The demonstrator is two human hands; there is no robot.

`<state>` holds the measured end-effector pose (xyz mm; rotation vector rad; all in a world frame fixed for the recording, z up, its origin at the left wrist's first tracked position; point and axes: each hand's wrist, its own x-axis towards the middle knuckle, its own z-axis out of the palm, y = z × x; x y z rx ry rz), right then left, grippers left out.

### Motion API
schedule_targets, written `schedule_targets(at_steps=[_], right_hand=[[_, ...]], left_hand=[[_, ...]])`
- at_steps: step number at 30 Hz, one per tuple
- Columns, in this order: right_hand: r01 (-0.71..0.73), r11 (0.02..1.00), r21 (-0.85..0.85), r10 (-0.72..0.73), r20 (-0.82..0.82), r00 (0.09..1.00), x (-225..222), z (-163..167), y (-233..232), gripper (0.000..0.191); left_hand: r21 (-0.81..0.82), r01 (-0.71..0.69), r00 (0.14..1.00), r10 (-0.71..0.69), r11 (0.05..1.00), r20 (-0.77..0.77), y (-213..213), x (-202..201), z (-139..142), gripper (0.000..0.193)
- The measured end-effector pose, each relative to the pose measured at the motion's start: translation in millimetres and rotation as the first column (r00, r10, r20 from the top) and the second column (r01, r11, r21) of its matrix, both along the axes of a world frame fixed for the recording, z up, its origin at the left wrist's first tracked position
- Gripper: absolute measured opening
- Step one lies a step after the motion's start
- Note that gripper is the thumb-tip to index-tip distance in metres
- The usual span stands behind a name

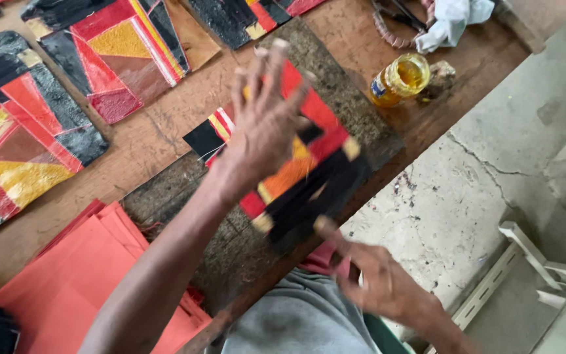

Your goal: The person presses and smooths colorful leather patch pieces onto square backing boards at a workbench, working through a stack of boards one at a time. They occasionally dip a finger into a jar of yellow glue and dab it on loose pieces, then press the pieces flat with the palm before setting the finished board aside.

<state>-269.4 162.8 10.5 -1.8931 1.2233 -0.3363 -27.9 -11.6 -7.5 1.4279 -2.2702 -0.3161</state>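
Landmark: the dark rough board [355,105] lies slantwise on the wooden worktop [158,134]; all places below are told from this board.
Far left of the board: a patchwork panel [14,144] of red, yellow and black pieces lies flat on the worktop.
Lower left of the board: a stack of plain red sheets [80,282] lies beside its near corner, partly under the left forearm.
Upper left of the board: a second patchwork panel [122,49] lies flat, well apart from the first one.
On the board: a patchwork piece [316,170] of red, orange, yellow and black patches; its lower end reaches the near edge of the board.
Left hand [266,118]: it is over the upper part of the patchwork piece, fingers spread wide and blurred; I cannot tell if the palm touches the piece.
Right hand [381,278]: it is below the board, its fingers at the lower black corner of the patchwork piece; blurred, so I cannot tell if it pinches the corner.
Right of the board: a small open jar with yellow content [401,78] stands just beside its far right edge.
Upper right of the board: a crumpled white cloth [453,19] lies near the worktop edge.
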Motion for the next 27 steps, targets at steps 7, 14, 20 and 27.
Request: schedule_targets(at_steps=[7, 14, 20, 27], right_hand=[[-0.228, 0.973, -0.037, 0.23, 0.067, 0.971, 1.4, 16.1, -18.6, 0.076], [0.009, 0.953, -0.303, -0.044, -0.109, 0.993, -30.7, 11.2, -46.6, 0.091], [0.189, 0.982, 0.012, -0.181, -0.243, 0.953, -31.3, 4.3, -33.1, 0.09], [0.025, 0.999, -0.025, -0.025, -0.02, 0.999, -22.6, -5.5, -9.1, 0.06]], left_hand=[[0.005, 0.12, 0.991, -0.119, 0.993, -0.057, 24.0, -11.0, -7.3, 0.052], [0.032, 0.083, 0.996, -0.082, 0.996, -0.04, 21.8, -13.0, -3.8, 0.051], [0.077, 0.088, 0.995, -0.083, 0.993, -0.059, 21.9, -12.9, -1.0, 0.051], [0.076, 0.036, 0.998, -0.031, 0.996, -0.058, 13.2, -15.1, -3.5, 0.052]])
